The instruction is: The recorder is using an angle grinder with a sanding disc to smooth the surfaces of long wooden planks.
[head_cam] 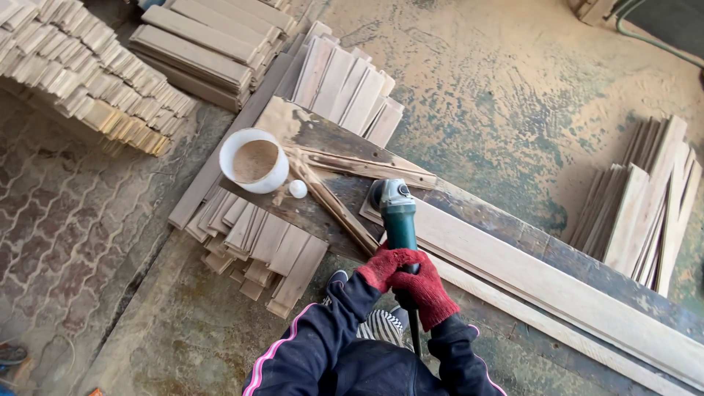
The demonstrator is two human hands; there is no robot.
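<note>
Both hands, in red knit gloves, wrap the dark teal body of an angle grinder at its rear end. The left hand sits on the near-left side, the right hand overlaps it from the right and slightly behind; both are closed tight on the tool, fingers curled round. A black cord drops from the grip towards the body

The grinder points straight away from the person, its long axis running up the view, with the grey head and disc end resting at the near-left end of a long pale plank. That plank runs crosswise to the tool, from the disc away to the lower right, so it lies mostly to the right of the hands and the right hand is nearer its length

The plank rests on a dark, worn workbench, beside nailed wooden stop strips. Further left on the bench stands a white cup filled with sawdust, a small white ball just beside it

Around are stacks of short boards and leaning slats on a dusty concrete floor
</note>
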